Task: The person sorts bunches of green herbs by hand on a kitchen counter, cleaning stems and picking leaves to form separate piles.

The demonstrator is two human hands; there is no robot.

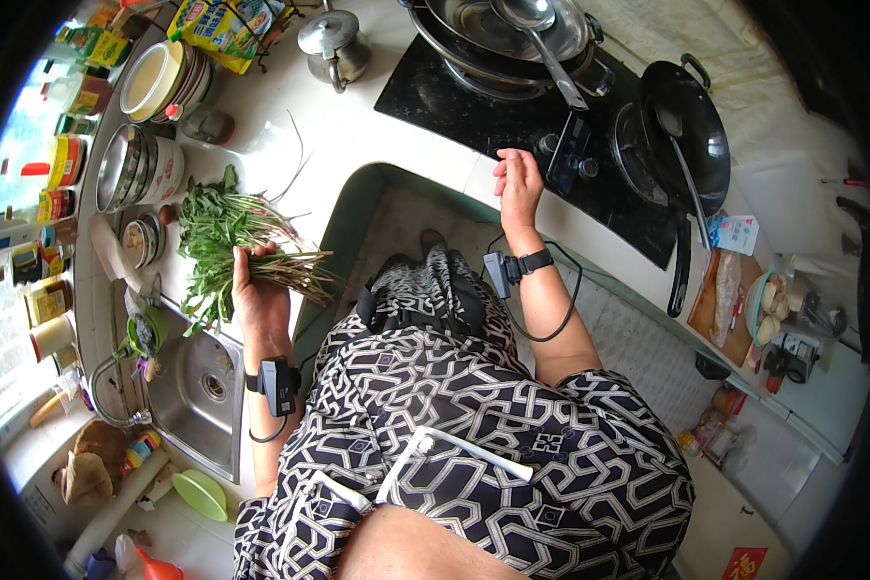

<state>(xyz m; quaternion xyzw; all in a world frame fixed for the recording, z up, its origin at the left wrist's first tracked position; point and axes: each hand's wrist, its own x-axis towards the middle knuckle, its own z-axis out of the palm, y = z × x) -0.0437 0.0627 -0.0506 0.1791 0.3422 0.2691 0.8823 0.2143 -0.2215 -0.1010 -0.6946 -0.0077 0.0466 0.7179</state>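
Observation:
My left hand (261,301) grips a bunch of leafy greens with reddish stems (297,272) over the counter's edge, near the sink. The stems stick out to the right of the hand, and leaves hang on its left side. Just beyond lies a larger pile of the same greens (225,214) on the white counter (348,138). Over the front edge by the black gas cooktop (435,94), my right hand (520,185) is raised with nothing in it, its fingers loosely bent. Both wrists wear strapped devices with cables.
A stainless steel sink (188,399) with a curved faucet (101,384) is at left. Stacked bowls (145,167), plates (188,80) and a metal pot (333,51) stand behind the greens. A wok (696,138) with a long handle sits on the cooktop, near a phone (571,152).

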